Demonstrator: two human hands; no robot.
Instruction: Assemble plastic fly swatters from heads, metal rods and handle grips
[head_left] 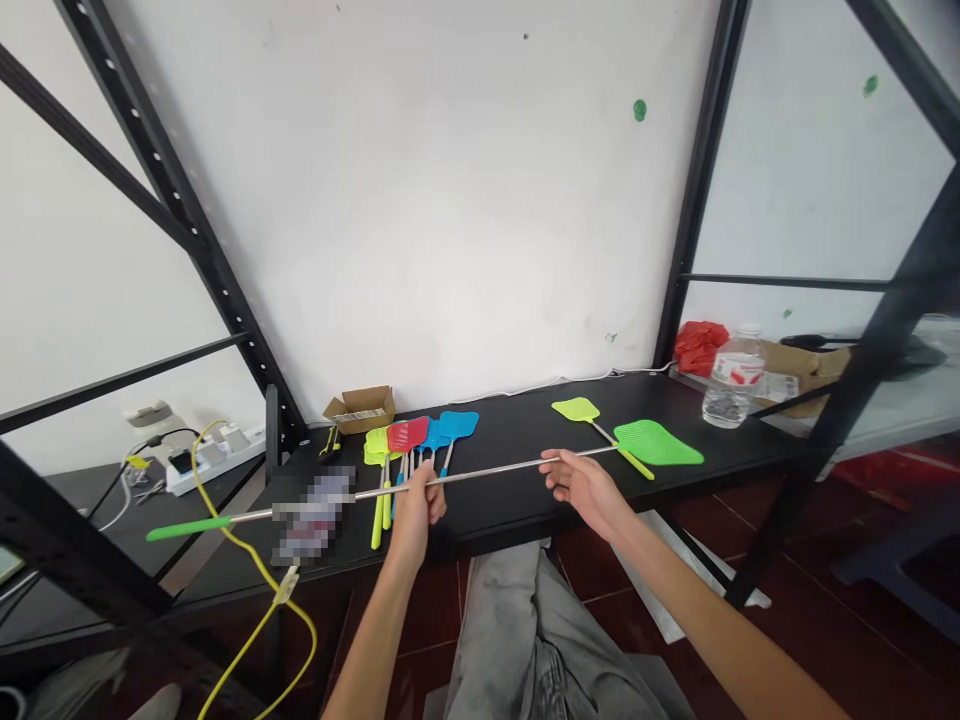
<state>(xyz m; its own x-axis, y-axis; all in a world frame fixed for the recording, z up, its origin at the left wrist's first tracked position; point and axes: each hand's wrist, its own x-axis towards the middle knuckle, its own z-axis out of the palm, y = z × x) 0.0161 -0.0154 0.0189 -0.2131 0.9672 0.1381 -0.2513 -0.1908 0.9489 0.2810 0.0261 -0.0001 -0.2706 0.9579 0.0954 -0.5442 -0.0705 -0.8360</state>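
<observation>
A long telescopic fly swatter with a green head [654, 443], a thin metal rod and a green handle [187, 528] stretches across the black table. My left hand [418, 508] is closed around the middle of its rod. Nearer the head, my right hand [581, 485] holds the rod lightly between thumb and forefinger, its other fingers loosely curled. Beyond my left hand lie several smaller fly swatters, with yellow, red [409, 434] and blue [459, 425] heads. A single yellow fly swatter [576, 409] rests behind the green head, its handle partly under it.
An open cardboard box [361, 408] and a black-yellow cutter [329, 446] are at the back left. A yellow cable [251, 550] hangs over the front edge near a blurred-out item [315, 515]. To the right stands a plastic bottle [733, 378], by a black rack post [701, 190].
</observation>
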